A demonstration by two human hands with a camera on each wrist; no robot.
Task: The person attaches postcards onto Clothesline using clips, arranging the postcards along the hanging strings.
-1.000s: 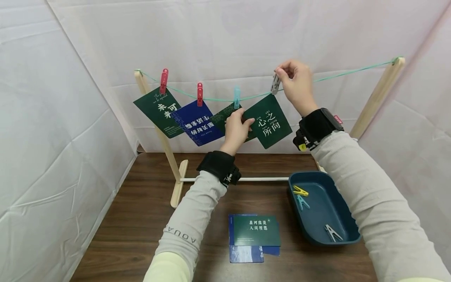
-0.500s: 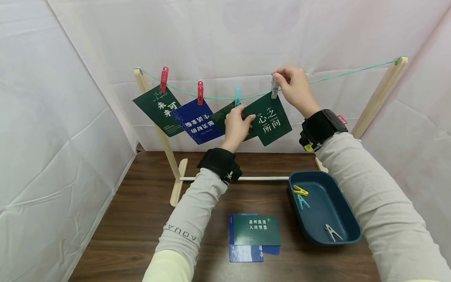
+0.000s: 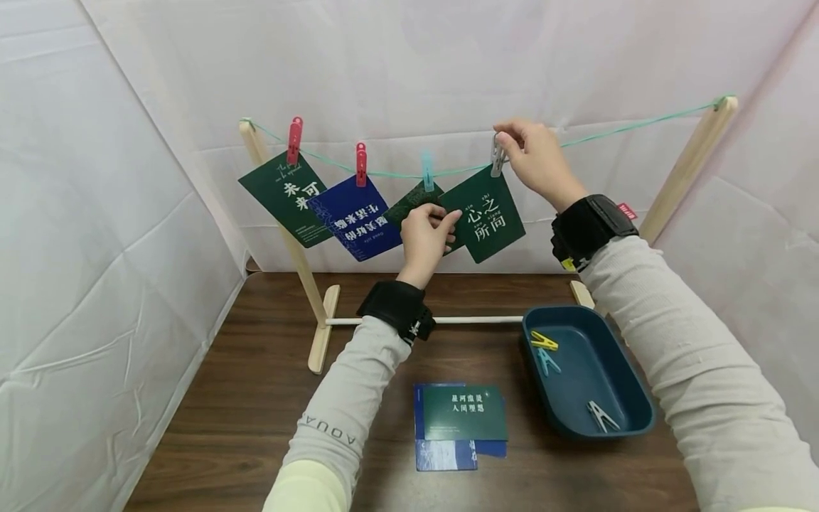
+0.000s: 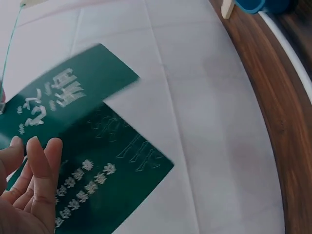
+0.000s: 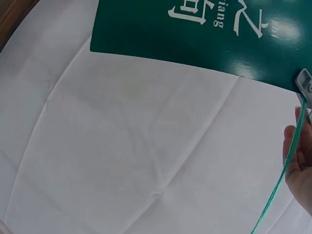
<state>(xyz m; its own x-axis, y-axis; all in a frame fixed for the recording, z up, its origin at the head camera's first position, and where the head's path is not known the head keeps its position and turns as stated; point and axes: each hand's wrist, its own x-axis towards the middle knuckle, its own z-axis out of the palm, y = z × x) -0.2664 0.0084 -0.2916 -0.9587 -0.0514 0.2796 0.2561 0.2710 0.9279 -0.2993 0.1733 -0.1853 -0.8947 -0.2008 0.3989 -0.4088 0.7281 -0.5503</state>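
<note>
At the green cord (image 3: 640, 126), the right hand (image 3: 540, 160) grips a grey clip (image 3: 495, 166), now straighter and apparently seated; below the cord, the left hand (image 3: 424, 236) pinches the rightmost hanging card (image 3: 488, 213).

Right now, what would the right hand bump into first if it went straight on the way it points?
Past the grey clothespin it pinches, the right hand would probably meet the white cloth behind; I can't tell how far back.
</note>
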